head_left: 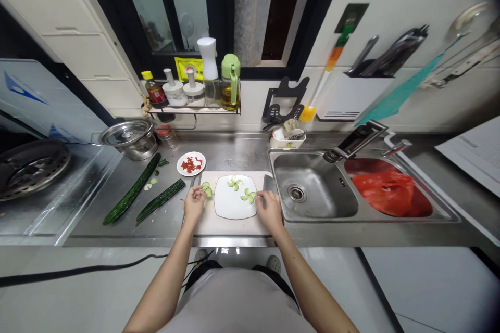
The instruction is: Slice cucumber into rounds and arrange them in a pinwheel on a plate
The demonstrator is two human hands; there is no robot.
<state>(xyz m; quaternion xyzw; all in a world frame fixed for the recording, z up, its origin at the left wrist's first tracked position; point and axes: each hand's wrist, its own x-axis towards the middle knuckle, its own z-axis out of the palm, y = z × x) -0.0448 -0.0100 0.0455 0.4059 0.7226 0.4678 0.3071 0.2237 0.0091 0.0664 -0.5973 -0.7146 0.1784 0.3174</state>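
Note:
A white square plate (234, 207) lies on a pale cutting board (203, 225). Two flower-like groups of cucumber slices, an upper one (235, 183) and a right one (248, 196), sit on it. My left hand (194, 204) is closed at the plate's left, its fingertips on a few loose cucumber slices (207, 190). At the plate's right edge my right hand (269, 208) pinches beside the right flower; a cucumber slice seems to be between its fingertips, though it is mostly hidden. A knife blade (269, 183) shows partly behind that hand.
Left on the steel counter lie a long cucumber (133, 190), a cut cucumber (161, 202) and a small plate (191, 173) of chopped red pieces. A lidded pot (135, 140) stands behind. The sink (318, 187) adjoins the board's right side; a red bag (386, 192) fills its second basin.

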